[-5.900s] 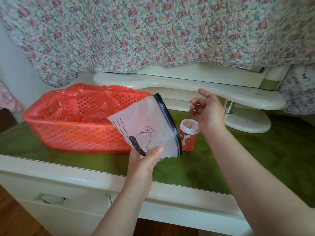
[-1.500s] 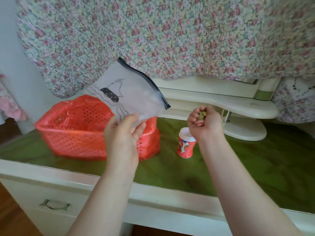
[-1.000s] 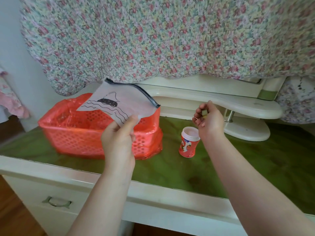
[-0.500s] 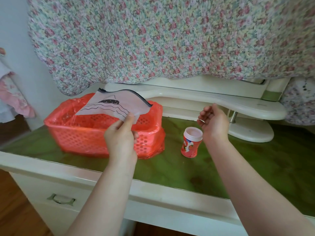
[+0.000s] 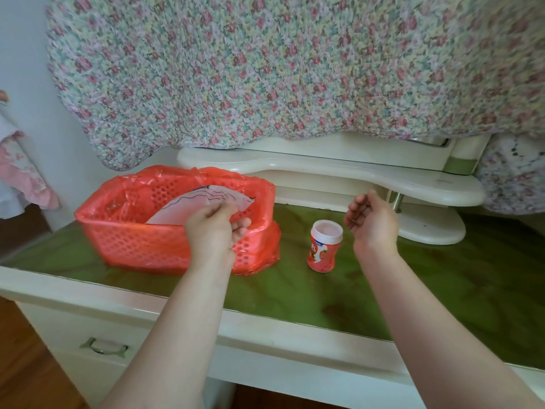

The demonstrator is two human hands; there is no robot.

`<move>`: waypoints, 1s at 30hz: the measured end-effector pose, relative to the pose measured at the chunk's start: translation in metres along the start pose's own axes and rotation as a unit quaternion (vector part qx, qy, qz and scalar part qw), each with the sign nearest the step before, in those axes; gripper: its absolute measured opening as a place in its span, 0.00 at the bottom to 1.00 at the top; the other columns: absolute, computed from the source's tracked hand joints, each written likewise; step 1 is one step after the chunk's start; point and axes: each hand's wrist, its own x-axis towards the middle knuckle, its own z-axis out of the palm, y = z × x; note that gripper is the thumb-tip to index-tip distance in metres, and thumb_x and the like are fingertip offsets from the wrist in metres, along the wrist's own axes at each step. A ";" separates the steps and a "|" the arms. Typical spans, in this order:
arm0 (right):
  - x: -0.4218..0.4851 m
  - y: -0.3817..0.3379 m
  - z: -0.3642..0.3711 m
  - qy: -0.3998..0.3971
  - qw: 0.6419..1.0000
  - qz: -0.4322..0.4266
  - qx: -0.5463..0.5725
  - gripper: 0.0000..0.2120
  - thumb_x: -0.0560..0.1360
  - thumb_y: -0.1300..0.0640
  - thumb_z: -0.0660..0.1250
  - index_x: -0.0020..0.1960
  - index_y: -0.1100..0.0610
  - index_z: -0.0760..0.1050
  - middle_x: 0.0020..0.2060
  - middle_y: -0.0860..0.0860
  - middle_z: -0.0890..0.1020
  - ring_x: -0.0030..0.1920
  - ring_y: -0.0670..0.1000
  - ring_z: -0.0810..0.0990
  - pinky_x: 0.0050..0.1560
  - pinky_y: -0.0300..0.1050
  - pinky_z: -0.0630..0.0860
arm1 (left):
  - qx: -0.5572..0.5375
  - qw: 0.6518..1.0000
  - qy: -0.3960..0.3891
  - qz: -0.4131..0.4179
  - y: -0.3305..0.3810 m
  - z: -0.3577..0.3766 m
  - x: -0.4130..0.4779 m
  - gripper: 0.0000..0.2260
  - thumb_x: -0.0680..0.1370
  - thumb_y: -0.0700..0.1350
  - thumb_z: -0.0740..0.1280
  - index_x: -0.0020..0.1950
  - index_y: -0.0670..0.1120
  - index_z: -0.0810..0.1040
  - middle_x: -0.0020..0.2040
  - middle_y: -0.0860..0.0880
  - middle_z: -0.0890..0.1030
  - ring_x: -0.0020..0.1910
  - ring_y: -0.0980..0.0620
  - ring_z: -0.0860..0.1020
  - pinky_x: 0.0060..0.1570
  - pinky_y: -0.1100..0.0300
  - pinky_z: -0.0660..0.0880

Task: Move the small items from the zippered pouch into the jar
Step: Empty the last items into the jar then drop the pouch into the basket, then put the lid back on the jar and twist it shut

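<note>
The pale zippered pouch (image 5: 194, 203), printed with wavy black lines, hangs partly inside the red basket (image 5: 132, 243). My left hand (image 5: 213, 228) is shut on the pouch's lower corner at the basket's front rim. A small red jar (image 5: 325, 246) with a white rim stands upright on the green tabletop, to the right of the basket. My right hand (image 5: 373, 221) hovers just above and to the right of the jar with its fingers loosely curled and apart. I see nothing clearly held in it. The pouch's contents are hidden.
The basket is lined with a red plastic bag. Behind the jar, a cream mirror stand (image 5: 354, 178) with a round foot (image 5: 427, 228) occupies the back of the tabletop. A floral cloth (image 5: 280, 69) hangs over it. A drawer handle (image 5: 103, 348) sits below the front edge.
My left hand has brought the pouch down from chest height into the red basket. My right hand has stayed near the jar and its fingers have loosened.
</note>
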 end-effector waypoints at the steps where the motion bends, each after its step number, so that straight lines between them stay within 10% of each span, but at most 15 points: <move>1: 0.000 0.000 -0.001 0.001 1.000 0.000 -0.002 0.17 0.78 0.56 0.56 0.32 0.55 0.70 0.17 0.45 0.75 0.24 0.46 0.71 0.32 0.39 0.68 | 0.001 1.000 -0.002 0.011 -0.002 -0.001 0.000 0.09 0.76 0.37 0.64 0.35 0.43 0.73 0.31 0.46 0.77 0.17 0.58 0.73 0.17 0.69 0.68; 10: 0.004 0.002 -0.015 0.016 0.999 0.015 -0.037 0.16 0.77 0.57 0.57 0.31 0.55 0.71 0.17 0.45 0.75 0.22 0.46 0.71 0.30 0.40 0.68 | 0.118 0.976 -0.101 0.153 -0.035 0.016 -0.026 0.10 0.73 0.38 0.67 0.32 0.46 0.74 0.22 0.53 0.75 0.20 0.59 0.72 0.23 0.66 0.68; 14: 0.009 0.004 -0.025 0.029 0.997 0.028 -0.066 0.17 0.78 0.55 0.56 0.32 0.55 0.71 0.17 0.45 0.75 0.25 0.47 0.71 0.30 0.40 0.67 | 0.250 0.938 -0.189 0.147 -0.069 0.029 -0.036 0.07 0.69 0.40 0.72 0.45 0.47 0.77 0.40 0.52 0.79 0.38 0.62 0.77 0.41 0.67 0.70; 21: 0.028 0.014 -0.035 0.019 0.973 0.067 -0.220 0.12 0.76 0.56 0.58 0.35 0.57 0.73 0.28 0.51 0.73 0.28 0.50 0.69 0.28 0.41 0.66 | 0.365 0.901 -0.197 0.130 -0.104 0.046 -0.025 0.31 0.67 0.46 0.74 0.67 0.44 0.66 0.65 0.46 0.73 0.64 0.49 0.72 0.62 0.58 0.67; 30: 0.063 0.041 -0.034 -0.081 0.760 0.014 -0.645 0.22 0.74 0.44 0.59 0.35 0.62 0.75 0.33 0.58 0.78 0.37 0.55 0.73 0.37 0.44 0.67 | 0.351 0.896 -0.238 0.127 -0.123 0.052 -0.021 0.39 0.66 0.48 0.75 0.71 0.49 0.58 0.67 0.49 0.71 0.66 0.51 0.69 0.61 0.62 0.65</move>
